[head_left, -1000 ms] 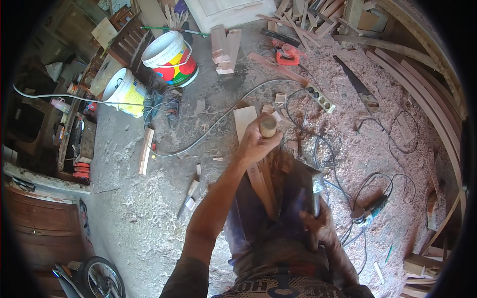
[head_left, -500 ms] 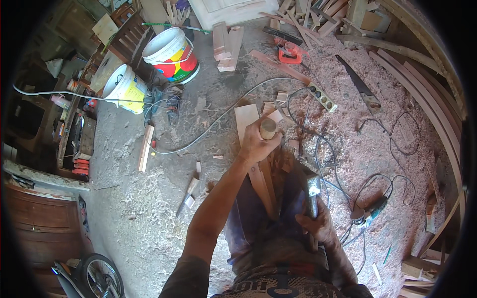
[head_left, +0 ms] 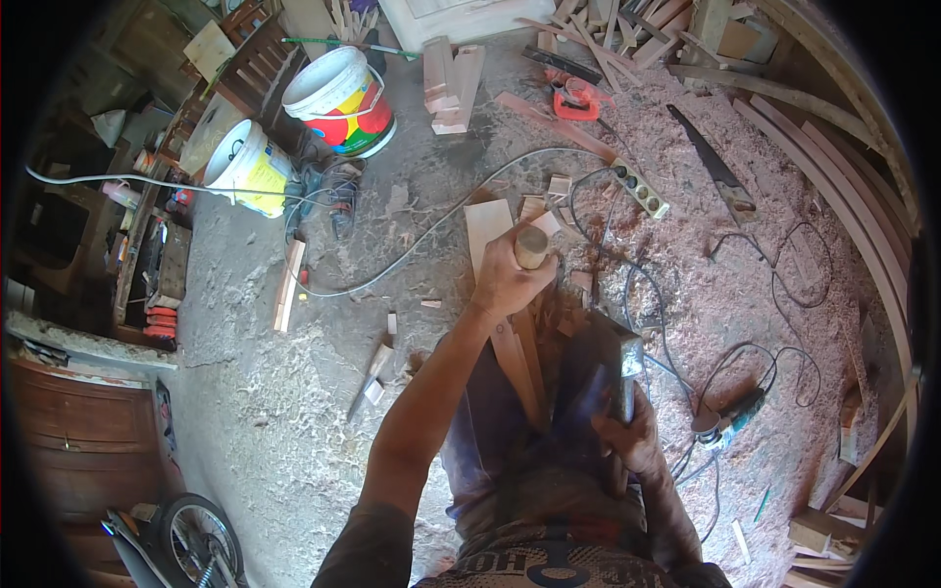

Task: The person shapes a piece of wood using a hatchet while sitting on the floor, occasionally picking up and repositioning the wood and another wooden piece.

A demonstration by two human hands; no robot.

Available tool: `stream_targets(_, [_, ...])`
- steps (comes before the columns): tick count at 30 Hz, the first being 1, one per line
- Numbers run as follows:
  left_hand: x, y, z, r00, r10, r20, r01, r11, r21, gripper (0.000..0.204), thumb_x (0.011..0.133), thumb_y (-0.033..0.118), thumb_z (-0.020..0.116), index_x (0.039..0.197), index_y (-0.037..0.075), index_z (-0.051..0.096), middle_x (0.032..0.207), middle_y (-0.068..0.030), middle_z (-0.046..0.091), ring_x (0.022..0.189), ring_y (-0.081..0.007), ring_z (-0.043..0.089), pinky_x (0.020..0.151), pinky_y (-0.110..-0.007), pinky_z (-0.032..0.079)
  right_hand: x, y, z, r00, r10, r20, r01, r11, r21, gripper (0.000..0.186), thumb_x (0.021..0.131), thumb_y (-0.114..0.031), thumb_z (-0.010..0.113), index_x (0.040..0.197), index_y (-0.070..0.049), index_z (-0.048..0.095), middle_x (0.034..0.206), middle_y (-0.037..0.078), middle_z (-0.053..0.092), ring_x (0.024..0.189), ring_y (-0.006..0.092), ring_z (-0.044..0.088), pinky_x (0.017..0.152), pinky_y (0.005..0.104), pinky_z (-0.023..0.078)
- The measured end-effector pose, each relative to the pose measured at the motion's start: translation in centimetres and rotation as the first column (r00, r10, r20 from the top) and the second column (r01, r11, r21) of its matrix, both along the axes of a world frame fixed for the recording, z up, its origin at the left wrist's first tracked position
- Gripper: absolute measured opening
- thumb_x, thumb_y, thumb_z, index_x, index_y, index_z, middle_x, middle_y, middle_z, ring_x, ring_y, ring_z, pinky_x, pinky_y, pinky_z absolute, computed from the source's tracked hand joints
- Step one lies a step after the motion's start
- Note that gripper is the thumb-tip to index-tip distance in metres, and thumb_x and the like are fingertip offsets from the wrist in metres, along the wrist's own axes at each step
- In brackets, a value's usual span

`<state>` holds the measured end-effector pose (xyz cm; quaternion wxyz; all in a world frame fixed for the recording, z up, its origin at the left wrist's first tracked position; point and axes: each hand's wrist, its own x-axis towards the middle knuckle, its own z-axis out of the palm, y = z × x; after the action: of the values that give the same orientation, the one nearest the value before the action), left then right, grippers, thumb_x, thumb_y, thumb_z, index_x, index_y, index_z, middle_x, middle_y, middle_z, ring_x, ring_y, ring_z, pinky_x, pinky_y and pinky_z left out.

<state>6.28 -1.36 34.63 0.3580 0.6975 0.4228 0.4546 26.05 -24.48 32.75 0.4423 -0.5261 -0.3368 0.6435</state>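
Observation:
My left hand (head_left: 503, 282) is wrapped round the upright wooden handle of a chisel (head_left: 531, 248), whose blade is hidden below the hand. Under it a long pale wooden piece (head_left: 518, 367) runs from between my legs out to the floor ahead, beside a flat board (head_left: 486, 227). At the right, over my thigh, my right hand (head_left: 634, 439) grips a hammer (head_left: 629, 361); its shiny metal head is raised, apart from the chisel. Small wood chips and offcuts (head_left: 560, 186) lie just past the left hand.
A power strip (head_left: 642, 194) and cables lie ahead on the right, with a handsaw (head_left: 711, 162) beyond on the shavings. An angle grinder (head_left: 730, 421) lies right of my knee. Two buckets (head_left: 343, 108) stand far left. Another chisel-like tool (head_left: 371, 382) lies left of my arm.
The hammer in my right hand has moved slightly up and to the right. My left hand stays in place on the chisel.

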Motion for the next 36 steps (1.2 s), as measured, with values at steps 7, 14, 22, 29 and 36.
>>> stream_targets(7, [0.0,0.5,-0.3,0.999,0.035,-0.037,-0.035,0.999,0.013,0.018,0.079,0.011,0.073,0.083,0.005,0.057,0.073,-0.0048,0.061,0.066,-0.0164,0.059,0.064,-0.034,0.049,0.3,0.0,-0.2,0.999,-0.032,-0.017,0.032,0.999,-0.017,0.035,0.088,0.004,0.066,0.118,-0.004,0.050,0.071,0.002,0.057,0.047,0.0104,0.054,0.041,0.0254,0.043])
stream_targets(14, [0.1,1.1,0.0,0.998,0.006,-0.063,-0.002,0.998,0.060,0.017,0.078,0.011,0.073,0.083,0.004,0.058,0.074,-0.0067,0.061,0.067,-0.0185,0.060,0.064,-0.035,0.050,0.3,1.1,0.7,0.999,0.028,0.041,-0.029,0.999,0.022,0.036,0.088,-0.002,0.071,0.117,-0.005,0.051,0.070,0.000,0.057,0.051,0.0075,0.054,0.045,0.0246,0.044])
stream_targets(22, [-0.3,1.6,0.8,0.995,-0.037,-0.089,0.031,0.997,-0.073,0.015,0.078,0.009,0.072,0.085,0.004,0.060,0.076,-0.0083,0.063,0.068,-0.0195,0.061,0.064,-0.035,0.051,0.6,5.5,6.0,0.894,0.134,0.427,-0.201,0.972,0.118,0.036,0.087,-0.008,0.074,0.117,-0.005,0.054,0.078,0.004,0.063,0.068,0.0115,0.062,0.060,0.0305,0.051])
stream_targets(29, [0.3,-0.3,-0.6,0.994,-0.052,-0.100,0.052,0.999,0.004,0.022,0.077,0.010,0.072,0.095,0.002,0.062,0.083,-0.0150,0.070,0.078,-0.0261,0.071,0.072,-0.036,0.056,0.0,9.3,13.1,0.727,-0.012,0.686,-0.275,0.911,0.308,0.037,0.088,-0.010,0.072,0.121,-0.006,0.054,0.089,0.016,0.071,0.083,0.0308,0.074,0.069,0.0391,0.055])
stream_targets(36, [0.1,-0.7,-0.9,0.997,-0.045,-0.061,0.046,0.999,0.017,0.024,0.078,0.010,0.073,0.098,0.002,0.064,0.083,-0.0148,0.071,0.078,-0.0271,0.072,0.072,-0.038,0.056,-1.3,11.5,14.5,0.715,-0.182,0.675,-0.285,0.806,0.519,0.036,0.089,-0.006,0.068,0.120,-0.004,0.049,0.087,0.022,0.069,0.076,0.0355,0.074,0.064,0.0438,0.057])
